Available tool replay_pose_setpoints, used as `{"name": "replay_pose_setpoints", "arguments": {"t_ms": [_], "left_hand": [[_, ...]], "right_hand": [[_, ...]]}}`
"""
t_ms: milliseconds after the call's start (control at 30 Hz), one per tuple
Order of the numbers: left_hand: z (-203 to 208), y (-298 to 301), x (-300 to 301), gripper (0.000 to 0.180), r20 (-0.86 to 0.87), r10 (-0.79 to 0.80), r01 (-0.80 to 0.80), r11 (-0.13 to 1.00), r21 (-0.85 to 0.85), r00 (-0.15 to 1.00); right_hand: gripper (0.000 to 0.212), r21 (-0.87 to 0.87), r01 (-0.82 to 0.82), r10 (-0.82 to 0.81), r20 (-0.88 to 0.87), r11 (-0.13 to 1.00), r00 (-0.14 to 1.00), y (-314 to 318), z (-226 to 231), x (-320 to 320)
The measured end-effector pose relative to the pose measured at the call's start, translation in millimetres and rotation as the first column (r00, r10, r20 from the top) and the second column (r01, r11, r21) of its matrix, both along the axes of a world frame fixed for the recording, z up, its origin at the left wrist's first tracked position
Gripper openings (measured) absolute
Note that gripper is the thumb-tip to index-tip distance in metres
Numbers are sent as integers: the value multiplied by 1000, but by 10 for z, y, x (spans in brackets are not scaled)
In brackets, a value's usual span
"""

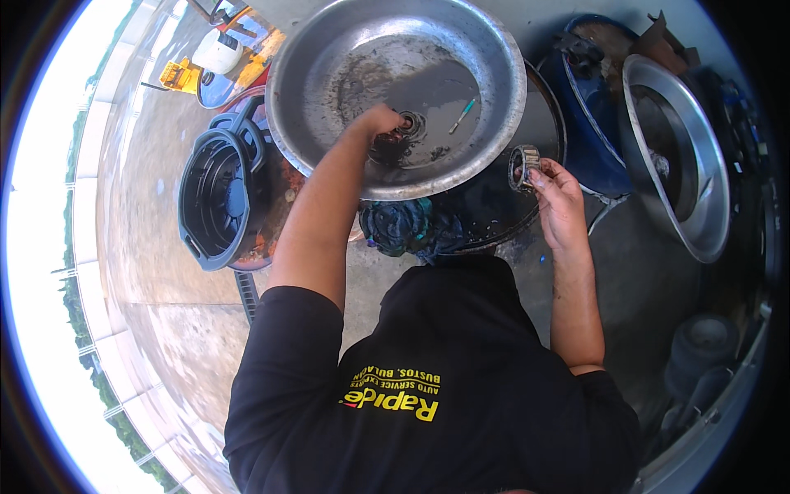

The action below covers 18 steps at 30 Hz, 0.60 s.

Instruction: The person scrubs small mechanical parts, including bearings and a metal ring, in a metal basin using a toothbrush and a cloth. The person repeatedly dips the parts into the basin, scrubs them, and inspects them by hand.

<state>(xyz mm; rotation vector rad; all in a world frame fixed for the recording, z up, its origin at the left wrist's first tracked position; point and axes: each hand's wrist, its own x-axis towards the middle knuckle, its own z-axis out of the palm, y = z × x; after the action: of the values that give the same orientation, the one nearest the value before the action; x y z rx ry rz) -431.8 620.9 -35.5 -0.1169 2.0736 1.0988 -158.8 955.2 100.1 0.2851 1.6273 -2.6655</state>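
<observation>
A wide metal basin (290,99) with a shallow layer of dark liquid is in front of me. My left hand (385,123) reaches down into it, its fingers closed on a round metal part (413,125) that looks like a bearing. Some of those fingers are hidden. My right hand (559,193) is raised off the basin's right side, pinching a roller bearing (524,169) by its edge, with the rollers showing around the ring. A small brush with a teal handle (463,116) lies in the basin, right of my left hand.
A dark bunched rag (397,226) lies just below the basin's near rim, on a dark drum top (494,222). A black drain pan (197,198) stands at the left. On the right are a blue drum (588,107) and a second metal basin (709,181), tilted.
</observation>
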Motion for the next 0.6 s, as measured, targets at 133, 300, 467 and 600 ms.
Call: {"name": "replay_pose_setpoints", "arguments": {"t_ms": [133, 300, 467, 600], "left_hand": [[60, -169, -46, 43, -270, -232, 145, 940, -308, 935], [339, -159, 177, 57, -309, -637, 228, 617, -753, 706], [391, -124, 149, 61, -138, -604, 296, 562, -773, 785], [302, -216, 100, 58, -187, -577, 229, 572, -788, 795]], "right_hand": [[17, 11, 4, -4, 17, 1000, 1000, 60, -49, 37], [16, 4, 11, -11, 31, 1000, 999, 61, -90, 23], [17, -3, -23, 23, 39, 1000, 999, 5, -86, -23], [16, 19, -37, 36, 45, 999, 998, -8, -59, -27]]}}
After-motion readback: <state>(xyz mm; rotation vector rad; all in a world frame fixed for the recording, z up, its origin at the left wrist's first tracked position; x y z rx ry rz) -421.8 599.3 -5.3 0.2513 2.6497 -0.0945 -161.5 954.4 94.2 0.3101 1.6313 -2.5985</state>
